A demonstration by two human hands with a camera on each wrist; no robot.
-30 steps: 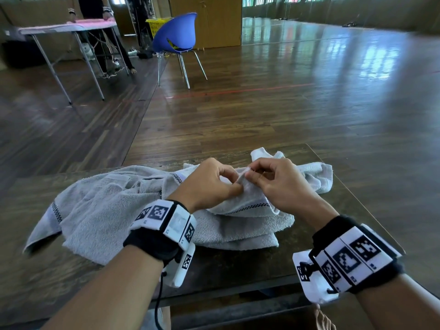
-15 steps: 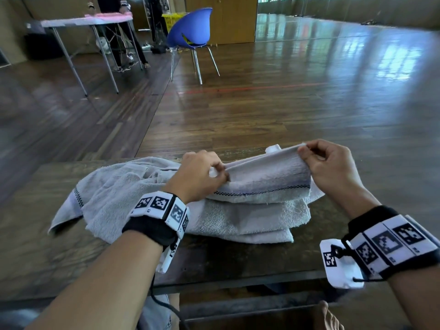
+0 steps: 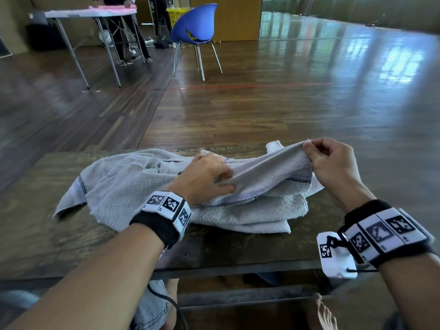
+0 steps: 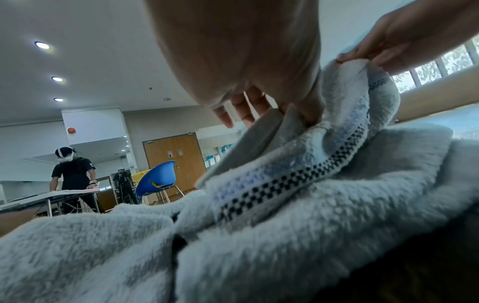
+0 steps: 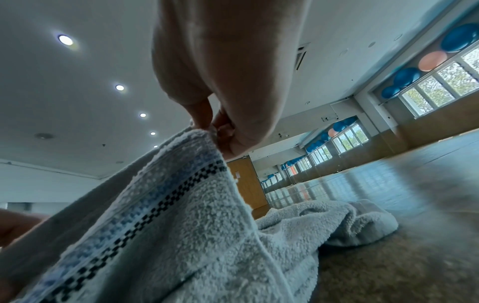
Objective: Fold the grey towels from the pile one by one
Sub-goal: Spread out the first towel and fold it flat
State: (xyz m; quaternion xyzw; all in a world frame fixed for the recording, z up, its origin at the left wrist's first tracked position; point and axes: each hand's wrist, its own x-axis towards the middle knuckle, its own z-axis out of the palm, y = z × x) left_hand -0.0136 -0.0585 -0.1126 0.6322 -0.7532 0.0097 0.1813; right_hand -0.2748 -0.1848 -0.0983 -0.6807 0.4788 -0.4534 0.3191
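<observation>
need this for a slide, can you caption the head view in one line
Both hands, left hand and right hand, pinch the edge of a grey towel, stretching it above the pile on a wooden table.

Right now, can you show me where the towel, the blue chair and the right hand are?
towel (image 3: 123,186): head view, its flat left part.
blue chair (image 3: 197,22): head view, seat shell.
right hand (image 3: 333,163): head view, back of hand.

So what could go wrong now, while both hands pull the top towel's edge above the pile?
1. The right hand only pinches a corner of the top towel with its fingers; that small hold may slip as the edge is stretched.
2. The left hand grips the edge low, right against the pile, so a lower towel could get dragged along.
3. The pile lies close to the table front edge and might slide off.
</observation>
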